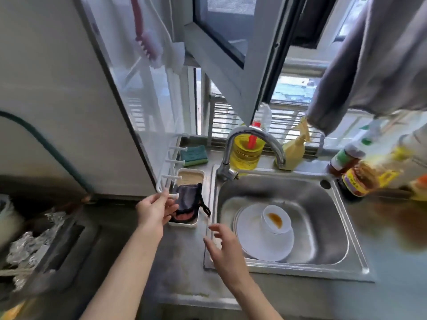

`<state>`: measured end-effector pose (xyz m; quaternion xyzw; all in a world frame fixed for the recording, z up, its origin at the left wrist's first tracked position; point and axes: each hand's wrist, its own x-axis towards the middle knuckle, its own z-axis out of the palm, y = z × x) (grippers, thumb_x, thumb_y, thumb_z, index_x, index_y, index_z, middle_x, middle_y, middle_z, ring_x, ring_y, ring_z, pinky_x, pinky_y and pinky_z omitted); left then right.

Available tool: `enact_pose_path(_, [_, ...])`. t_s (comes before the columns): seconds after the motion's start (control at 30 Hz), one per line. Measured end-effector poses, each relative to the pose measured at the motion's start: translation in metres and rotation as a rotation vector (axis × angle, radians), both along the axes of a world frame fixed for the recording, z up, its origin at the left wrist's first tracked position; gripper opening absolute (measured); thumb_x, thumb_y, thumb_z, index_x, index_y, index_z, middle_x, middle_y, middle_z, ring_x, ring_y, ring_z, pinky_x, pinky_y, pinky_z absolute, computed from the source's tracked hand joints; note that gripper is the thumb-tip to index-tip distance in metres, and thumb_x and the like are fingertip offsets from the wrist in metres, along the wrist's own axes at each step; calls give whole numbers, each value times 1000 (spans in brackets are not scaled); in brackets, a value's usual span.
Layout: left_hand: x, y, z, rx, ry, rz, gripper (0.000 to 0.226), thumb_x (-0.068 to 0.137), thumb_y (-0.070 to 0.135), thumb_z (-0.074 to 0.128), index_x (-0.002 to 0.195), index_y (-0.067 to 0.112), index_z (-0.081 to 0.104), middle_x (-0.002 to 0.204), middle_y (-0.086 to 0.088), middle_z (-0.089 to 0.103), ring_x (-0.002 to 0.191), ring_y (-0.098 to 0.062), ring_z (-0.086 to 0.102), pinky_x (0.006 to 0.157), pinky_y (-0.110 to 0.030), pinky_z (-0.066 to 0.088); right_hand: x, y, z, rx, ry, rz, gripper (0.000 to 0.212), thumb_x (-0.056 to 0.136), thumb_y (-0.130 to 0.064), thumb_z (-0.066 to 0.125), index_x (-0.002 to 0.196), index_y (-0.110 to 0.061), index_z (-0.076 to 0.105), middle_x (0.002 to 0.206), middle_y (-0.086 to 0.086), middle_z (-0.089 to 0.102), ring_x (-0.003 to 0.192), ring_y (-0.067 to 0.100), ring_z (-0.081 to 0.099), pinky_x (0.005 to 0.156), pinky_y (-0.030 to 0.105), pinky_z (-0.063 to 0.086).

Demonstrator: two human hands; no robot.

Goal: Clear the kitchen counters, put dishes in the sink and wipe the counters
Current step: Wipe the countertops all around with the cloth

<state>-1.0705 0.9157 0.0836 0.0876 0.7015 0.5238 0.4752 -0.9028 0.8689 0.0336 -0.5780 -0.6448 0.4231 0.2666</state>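
Arching over the sink (323, 204), a faucet (245, 130) fronts bottles (245, 155) (perhaps oil).

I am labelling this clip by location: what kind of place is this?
Most likely a home kitchen: a steel sink holding a plate and bowl, a curved tap, and an oil bottle behind it.

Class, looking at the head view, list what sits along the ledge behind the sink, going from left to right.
green sponge → yellow bottle with a red cap → yellow spray bottle → dark bottle with a green label
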Motion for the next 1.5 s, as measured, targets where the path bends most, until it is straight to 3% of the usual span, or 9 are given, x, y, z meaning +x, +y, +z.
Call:
enact_pose_path(0.17, [7, 0, 3, 73, -75, 24, 18, 95, 17, 52, 78, 15, 53, 78, -4, 61, 42, -2, 61, 63, -26, 48, 30, -12, 4, 20, -9, -115, 22, 91, -25, 59, 112, -23, 55, 102, -13, 54, 94, -1, 51, 81, 8, 39])
enact_pose_path(0.3, [8, 2, 5, 182, -121, 102, 20, 95, 11, 50, 76, 12, 49, 74, -8, 59, 41, -6, 61, 49, -17, 52, 35, -16, 2, 44, -30, -142, 19, 89, -20, 61, 107, -23, 57, 103, -6, 58, 97, 6, 55, 89, 24, 46])
enact_pose_path(0.47, [8, 3, -1, 235, -147, 106, 15, 94, 13, 52, 80, 11, 53, 76, -9, 62, 47, -8, 65, 50, -17, 53, 14, 1, -14, 41, -113, -25, 24, 89, -17, 61, 113, -15, 59, 105, -6, 58, 99, 10, 55, 86, 17, 40])
enact_pose_path(0.6, [9, 4, -3, 251, -129, 86, 9, 94, 11, 51, 86, 10, 53, 77, -10, 63, 49, -8, 65, 50, -17, 52, -22, 47, -43, -2, -173, 72, 28, 88, -16, 60, 115, -10, 60, 115, 7, 61, 108, 22, 57, 90, 25, 39])
enact_pose_path(0.83, [1, 1, -13, 271, -72, 36, 12, 93, 12, 53, 81, 10, 54, 61, 0, 68, 56, -10, 68, 52, -17, 53, -65, 127, -82, -141, -355, -146, 41, 90, -39, 56, 120, -11, 51, 123, 12, 53, 117, 32, 48, 89, 35, 41])
enact_pose_path(0.93, [0, 1, -14, 273, -62, 23, 9, 92, 15, 55, 86, 8, 56, 70, -3, 69, 60, -11, 69, 56, -18, 55, -73, 137, -89, -142, -495, -153, 43, 90, -46, 53, 115, -11, 53, 122, 11, 57, 117, 31, 47, 88, 36, 42])
enact_pose_path(1.03, [0, 0, -14, 256, -59, 22, 10, 92, 17, 56, 91, 7, 57, 79, -9, 68, 62, -11, 69, 57, -19, 55, -85, 135, -89, -99, -586, -167, 38, 90, -38, 53, 116, -10, 52, 121, 11, 58, 116, 30, 49, 91, 36, 41])
enact_pose_path(1.23, [-3, -1, -11, 257, -67, 17, 9, 92, 16, 55, 87, 10, 58, 77, -7, 67, 59, -9, 68, 55, -17, 53, -98, 124, -92, -32, -704, -205, 25, 91, -20, 50, 114, -9, 49, 116, 11, 61, 110, 29, 53, 88, 36, 40])
enact_pose_path(1.5, [-4, -1, -12, 274, -72, 7, 10, 93, 15, 54, 84, 11, 57, 79, -9, 67, 59, -9, 68, 55, -18, 53, -98, 133, -85, -77, -589, -193, 19, 88, -16, 51, 100, -6, 62, 104, 14, 66, 105, 33, 54, 87, 36, 41])
